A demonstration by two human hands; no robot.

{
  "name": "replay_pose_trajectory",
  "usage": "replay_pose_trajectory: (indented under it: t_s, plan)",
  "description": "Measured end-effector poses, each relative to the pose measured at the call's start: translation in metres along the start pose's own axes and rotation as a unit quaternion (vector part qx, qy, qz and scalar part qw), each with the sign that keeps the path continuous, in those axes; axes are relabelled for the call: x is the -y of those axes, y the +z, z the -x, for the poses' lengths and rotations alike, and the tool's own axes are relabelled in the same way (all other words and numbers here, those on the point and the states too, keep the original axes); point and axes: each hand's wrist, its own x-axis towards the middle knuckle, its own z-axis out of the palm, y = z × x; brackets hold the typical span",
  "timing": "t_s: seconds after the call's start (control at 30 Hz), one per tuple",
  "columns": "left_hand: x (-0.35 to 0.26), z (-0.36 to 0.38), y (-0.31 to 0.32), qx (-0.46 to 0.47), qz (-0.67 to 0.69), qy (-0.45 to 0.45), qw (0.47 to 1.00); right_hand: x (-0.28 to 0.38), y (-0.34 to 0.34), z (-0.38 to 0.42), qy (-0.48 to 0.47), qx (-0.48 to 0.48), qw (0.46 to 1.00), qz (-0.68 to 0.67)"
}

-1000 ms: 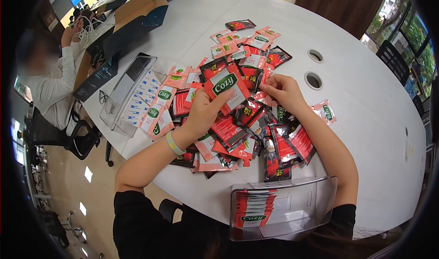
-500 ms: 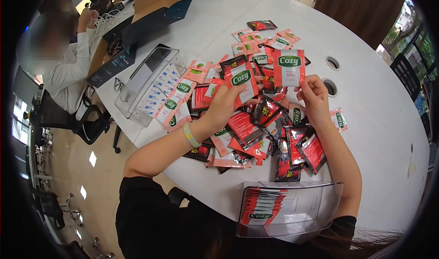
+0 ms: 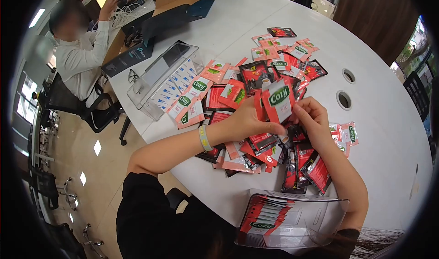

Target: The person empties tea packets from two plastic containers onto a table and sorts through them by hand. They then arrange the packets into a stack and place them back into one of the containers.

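Over a heap of small packets, both of my hands are at a red-and-white Cozy sachet with a green label, held tilted. Another sachet shows behind its left edge. My left hand, with a band at the wrist, is closed around the sachets' lower left; its thumb sticks out below them and its other fingers are mostly hidden. My right hand pinches the front sachet's right edge between thumb and fingers. Near my body, a clear plastic box holds a row of Cozy sachets.
Black-and-red coffee packets and more Cozy sachets lie on the white table. A second clear box with blue-printed packets stands left, beside glasses. Cardboard boxes and a seated person in a white shirt are beyond.
The separate sachets in my two hands have come together, the right hand moving in to the left. The view has shifted, and more sachets show right of my right wrist.
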Motion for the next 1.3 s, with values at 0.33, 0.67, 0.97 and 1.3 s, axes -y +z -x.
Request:
replay_pose_trajectory:
  t_s: [0.33, 0.67, 0.97, 1.3]
  plan:
    - [0.019, -0.001, 0.005, -0.087, 0.136, 0.011, 0.987, -0.016, -0.022, -0.021, -0.092, -0.202, 0.948, 0.229]
    - [0.014, -0.004, -0.003, -0.07, 0.2, -0.078, 0.974, -0.034, -0.048, -0.05, -0.026, -0.118, 0.958, 0.261]
    - [0.012, -0.004, -0.005, -0.046, 0.293, -0.103, 0.949, -0.033, -0.04, -0.051, -0.054, -0.132, 0.94, 0.311]
    - [0.018, -0.007, -0.006, -0.036, 0.329, -0.115, 0.937, -0.017, -0.039, -0.046, -0.036, -0.214, 0.959, 0.185]
